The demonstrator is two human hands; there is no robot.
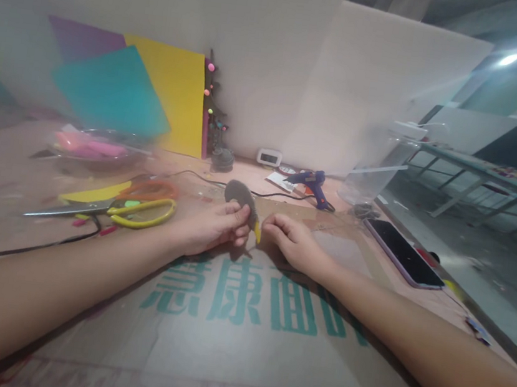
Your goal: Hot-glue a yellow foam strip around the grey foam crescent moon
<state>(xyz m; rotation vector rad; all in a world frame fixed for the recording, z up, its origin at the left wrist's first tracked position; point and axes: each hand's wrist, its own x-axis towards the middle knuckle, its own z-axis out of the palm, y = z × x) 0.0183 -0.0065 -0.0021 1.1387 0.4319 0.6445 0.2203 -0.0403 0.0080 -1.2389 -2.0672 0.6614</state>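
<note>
My left hand (219,226) is closed on a grey, rounded, felt-like piece (240,195), pinched between thumb and fingers. A small yellow pointed bit (257,232) sticks out at its lower right end. My right hand (294,242) is curled shut just right of that yellow tip, fingertips pressed together. Whether it touches the tip or pinches something small, I cannot tell. Both hands are over a cardboard sheet (239,354) with large green printed characters. To the left lie scissors (143,214) with one orange and one yellow handle loop.
Behind the hands are a blue glue gun (318,188), a small white digital clock (269,157) and a black cable. A phone (402,252) lies at the right edge. Coloured sheets (176,95) lean on the wall, left of a small decorated stand (222,159). A clear bowl (98,152) holds pink pieces.
</note>
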